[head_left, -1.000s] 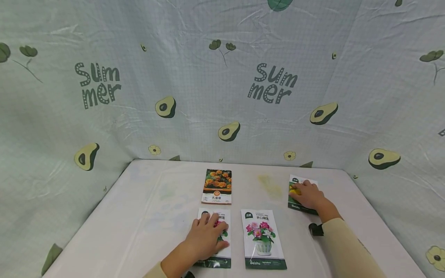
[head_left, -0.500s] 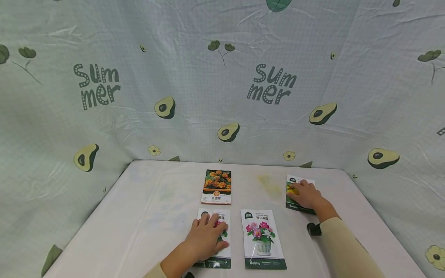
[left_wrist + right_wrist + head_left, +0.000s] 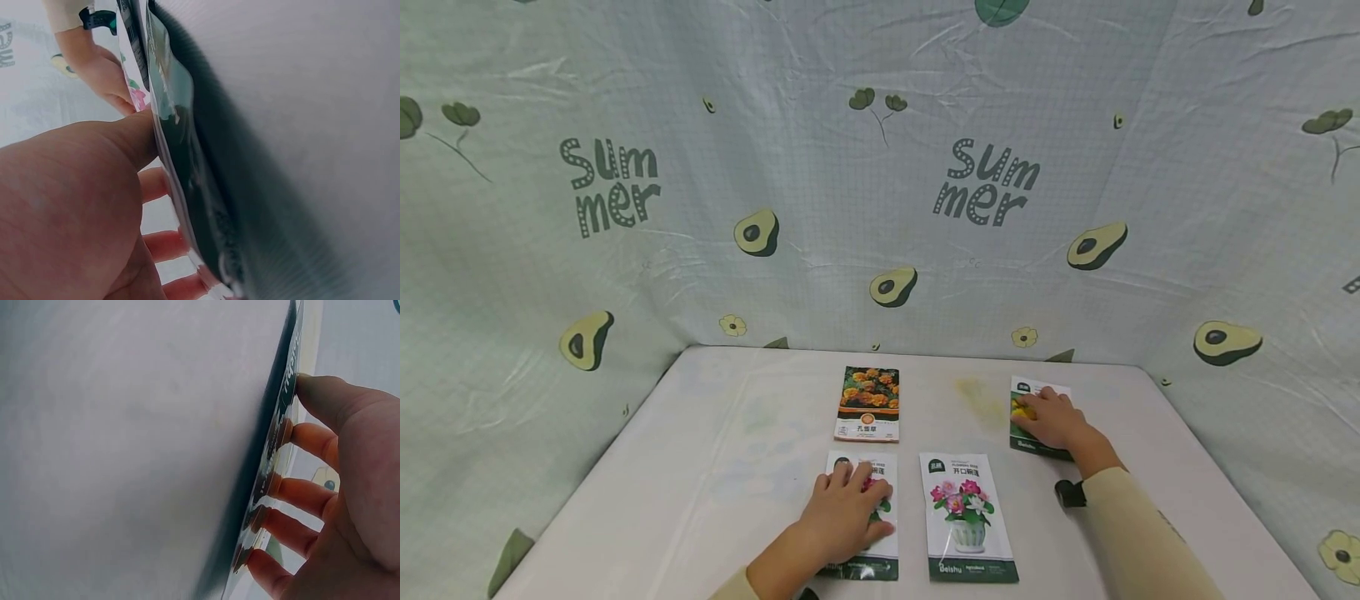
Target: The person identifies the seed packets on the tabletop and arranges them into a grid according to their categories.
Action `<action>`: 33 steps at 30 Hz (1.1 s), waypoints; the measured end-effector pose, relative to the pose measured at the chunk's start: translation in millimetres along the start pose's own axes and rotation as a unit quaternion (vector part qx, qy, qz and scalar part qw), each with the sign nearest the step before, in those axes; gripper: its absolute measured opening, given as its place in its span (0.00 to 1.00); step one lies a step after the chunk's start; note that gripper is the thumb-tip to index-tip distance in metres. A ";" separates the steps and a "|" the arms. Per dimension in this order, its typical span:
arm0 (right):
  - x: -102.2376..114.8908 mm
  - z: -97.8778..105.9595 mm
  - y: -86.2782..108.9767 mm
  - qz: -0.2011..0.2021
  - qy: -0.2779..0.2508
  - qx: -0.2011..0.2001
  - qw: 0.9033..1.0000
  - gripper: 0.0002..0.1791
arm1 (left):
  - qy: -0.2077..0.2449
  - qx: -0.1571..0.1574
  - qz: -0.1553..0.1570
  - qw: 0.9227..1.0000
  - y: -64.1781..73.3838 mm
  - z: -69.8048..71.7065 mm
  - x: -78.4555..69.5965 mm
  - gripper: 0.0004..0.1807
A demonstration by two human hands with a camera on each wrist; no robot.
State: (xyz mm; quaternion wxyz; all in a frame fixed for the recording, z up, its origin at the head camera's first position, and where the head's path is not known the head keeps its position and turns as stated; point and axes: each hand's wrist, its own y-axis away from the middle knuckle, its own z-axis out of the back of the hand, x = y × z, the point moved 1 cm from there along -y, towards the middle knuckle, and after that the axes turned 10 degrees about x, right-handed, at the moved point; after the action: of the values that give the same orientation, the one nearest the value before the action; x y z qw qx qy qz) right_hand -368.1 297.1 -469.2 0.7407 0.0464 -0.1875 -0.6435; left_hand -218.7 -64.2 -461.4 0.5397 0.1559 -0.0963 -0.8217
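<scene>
In the head view my left hand (image 3: 842,515) rests with spread fingers on a white seed packet (image 3: 868,570) with pink flowers, at the table's front. The left wrist view shows thumb and fingertips touching the face of that packet (image 3: 181,150). At the back right my right hand (image 3: 1054,418) presses its fingertips on a seed packet (image 3: 1036,446) with yellow flowers, covering much of it. All five fingertips touch this packet (image 3: 265,469) in the right wrist view. Between the hands lies a matching pink-flower seed packet (image 3: 968,537), flat and untouched.
Behind the left hand lies an orange-flower seed packet (image 3: 868,402). The white table (image 3: 700,475) has a yellowish stain (image 3: 981,400) near the back. A pale curtain (image 3: 820,167) printed with avocados surrounds the table at the back and sides.
My right hand and the yellow-flower seed packet under it have slid a little to the left along the table. The left hand and the other packets have stayed in place.
</scene>
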 end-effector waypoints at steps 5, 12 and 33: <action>3.5 -0.4 -0.1 0.003 -0.003 0.001 1.000 0.32 | 0.000 0.004 0.003 1.000 -0.5 -0.5 0.1 0.28; 8.4 0.6 -0.8 0.008 -0.004 0.007 1.000 0.32 | -0.001 0.003 0.004 1.000 -0.4 -2.1 0.0 0.28; 18.1 1.0 -8.2 0.015 -0.002 0.015 1.000 0.32 | -0.004 0.000 0.003 1.000 -1.1 -2.4 -0.7 0.28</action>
State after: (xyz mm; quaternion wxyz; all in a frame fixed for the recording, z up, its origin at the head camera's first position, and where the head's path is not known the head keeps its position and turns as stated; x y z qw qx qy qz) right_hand -374.3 278.4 -466.9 0.7489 0.0536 -0.1990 -0.6298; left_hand -218.5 -63.1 -463.8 0.5420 0.1524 -0.0985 -0.8206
